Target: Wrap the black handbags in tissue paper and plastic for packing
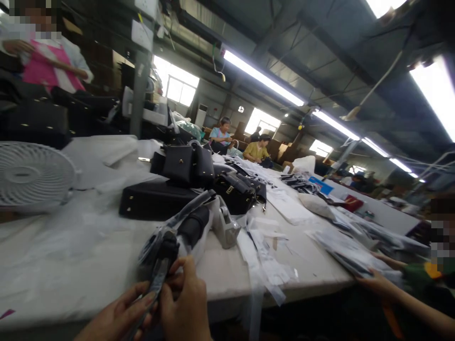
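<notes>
At the table's near edge, my left hand (pixel 121 310) pinches a dark strap wrapped in clear plastic (pixel 158 279). My right hand (pixel 188 300) closes on the same strap from the other side, fingers bent. The strap's far end leads up to a bundle of black straps (pixel 152 248) on the table. Just beyond lies a thick black rolled piece (pixel 194 225) in clear plastic. A grey tape dispenser (pixel 227 229) stands to the right of it. Black handbags (pixel 156 196) are piled behind, some with gold-coloured fittings.
A white fan (pixel 31 175) stands at the left. Plastic scraps (pixel 272 265) hang over the front edge. At right, a co-worker's hands (pixel 380 279) hold plastic-covered flat pieces (pixel 348 246). Other people work farther back, near a blue folder (pixel 320 185) and stacked pieces.
</notes>
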### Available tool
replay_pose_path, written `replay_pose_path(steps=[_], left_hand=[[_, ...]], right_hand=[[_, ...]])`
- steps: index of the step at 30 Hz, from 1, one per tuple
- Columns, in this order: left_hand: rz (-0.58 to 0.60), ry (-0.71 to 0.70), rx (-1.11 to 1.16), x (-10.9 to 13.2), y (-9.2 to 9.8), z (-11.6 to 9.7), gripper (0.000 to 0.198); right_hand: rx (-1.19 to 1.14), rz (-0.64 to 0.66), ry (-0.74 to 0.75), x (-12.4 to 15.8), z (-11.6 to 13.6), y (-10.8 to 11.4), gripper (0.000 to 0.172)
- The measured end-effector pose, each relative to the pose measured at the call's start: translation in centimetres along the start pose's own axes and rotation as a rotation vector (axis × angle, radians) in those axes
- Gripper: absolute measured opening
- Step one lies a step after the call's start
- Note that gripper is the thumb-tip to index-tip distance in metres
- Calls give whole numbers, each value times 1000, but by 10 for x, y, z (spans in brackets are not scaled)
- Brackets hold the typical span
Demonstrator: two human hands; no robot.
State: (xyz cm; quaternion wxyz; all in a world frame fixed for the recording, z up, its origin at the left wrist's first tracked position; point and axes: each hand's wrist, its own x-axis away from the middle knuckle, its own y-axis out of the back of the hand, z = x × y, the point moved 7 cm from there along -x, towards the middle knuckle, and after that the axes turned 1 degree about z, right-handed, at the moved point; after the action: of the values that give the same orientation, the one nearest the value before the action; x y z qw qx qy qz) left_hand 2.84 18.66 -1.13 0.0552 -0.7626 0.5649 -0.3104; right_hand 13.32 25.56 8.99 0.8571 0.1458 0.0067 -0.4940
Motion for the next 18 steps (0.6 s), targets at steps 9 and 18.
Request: replay_pose_path(steps=[9,18], left_hand=[[-114,-152,62,32,-25,-27,65],[-94,-100,90,26,-26,-18,70]], right_hand=[[207,-53,109,12,2,20,12],[-616,125,-88,22,-26,-25,57]])
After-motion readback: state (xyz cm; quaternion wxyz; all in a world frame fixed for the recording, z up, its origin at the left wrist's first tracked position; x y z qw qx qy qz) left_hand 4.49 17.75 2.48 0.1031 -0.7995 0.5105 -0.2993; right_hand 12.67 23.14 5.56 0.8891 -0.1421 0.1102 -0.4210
